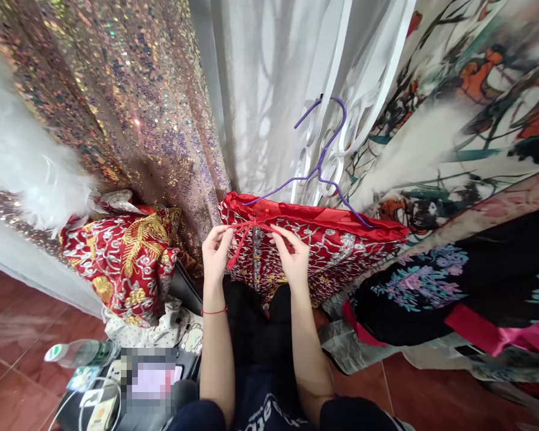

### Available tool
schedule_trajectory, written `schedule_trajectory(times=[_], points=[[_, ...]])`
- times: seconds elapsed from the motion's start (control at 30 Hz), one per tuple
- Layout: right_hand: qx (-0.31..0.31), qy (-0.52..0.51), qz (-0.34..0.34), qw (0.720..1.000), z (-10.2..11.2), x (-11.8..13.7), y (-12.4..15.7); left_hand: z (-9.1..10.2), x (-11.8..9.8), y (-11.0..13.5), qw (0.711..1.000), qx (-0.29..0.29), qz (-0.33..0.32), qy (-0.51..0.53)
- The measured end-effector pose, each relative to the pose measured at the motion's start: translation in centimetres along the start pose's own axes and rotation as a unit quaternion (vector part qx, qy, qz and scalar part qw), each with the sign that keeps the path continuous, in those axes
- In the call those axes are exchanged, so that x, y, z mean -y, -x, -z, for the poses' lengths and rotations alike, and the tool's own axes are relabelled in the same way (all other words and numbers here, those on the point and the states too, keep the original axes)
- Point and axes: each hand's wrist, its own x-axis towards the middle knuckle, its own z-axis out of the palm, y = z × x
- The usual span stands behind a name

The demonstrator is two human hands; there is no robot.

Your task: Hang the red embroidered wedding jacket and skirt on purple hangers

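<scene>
Left hand (216, 251): fingertips pinched on the red cord (247, 230), at its left strand; a thin red bracelet (213, 311) circles the wrist.
Right hand (294, 260): fingertips closed on the same cord, at its right strand.
Hand spacing: two hands, apart, with the cord's crossing between them and slightly farther away.
Cord count: one, with a loose end hanging down just right of the left hand.
Cord location: at the top edge of the red embroidered garment (336, 245), centre of the scene, touching both hands.
Hanger (318, 170): one, purple wire (hook uppermost), carrying that garment.
Red embroidered pieces: two; the second piece (121, 257) lies to the left, well apart from the hands.
Far backdrop: one sequin fabric (117, 90) at left, one white curtain (260, 90) at centre, one printed cloth (453, 120) at right.
Right side: one black floral garment (431, 281).
Near left: one plastic bottle (78, 353), lying on its side.
</scene>
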Motion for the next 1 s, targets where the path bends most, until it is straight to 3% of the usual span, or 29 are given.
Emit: schedule_trajectory(times=[0.1,0.2,0.4,0.47,0.6,0.77,1.0], points=[[-0.025,0.009,0.041,0.999,-0.1,-0.5,0.5,-0.2,0.4,-0.1,0.997,-0.042,0.020,0.064],[0.011,0.000,0.054,0.998,0.0,-1.1,0.5,-0.8,0.6,-0.5,0.989,-0.062,0.059,0.122],[0.014,-0.061,-0.042,0.997,0.6,-1.7,-0.9,-2.5,0.4,-1.6,0.977,-0.031,0.064,0.203],[-0.001,-0.033,-0.040,0.999,0.8,-1.5,-1.6,-2.9,0.3,-2.2,0.977,-0.037,0.053,0.204],[-0.039,0.097,0.043,0.994,1.0,-0.7,-2.7,-3.2,0.4,-3.5,0.975,-0.090,0.032,0.200],[-0.031,0.166,0.109,0.980,1.5,0.1,-3.3,-3.3,1.1,-3.9,0.972,-0.122,0.027,0.199],[0.043,0.226,0.131,0.964,3.2,0.4,-3.0,-2.6,1.0,-2.2,0.993,-0.050,0.037,0.097]])
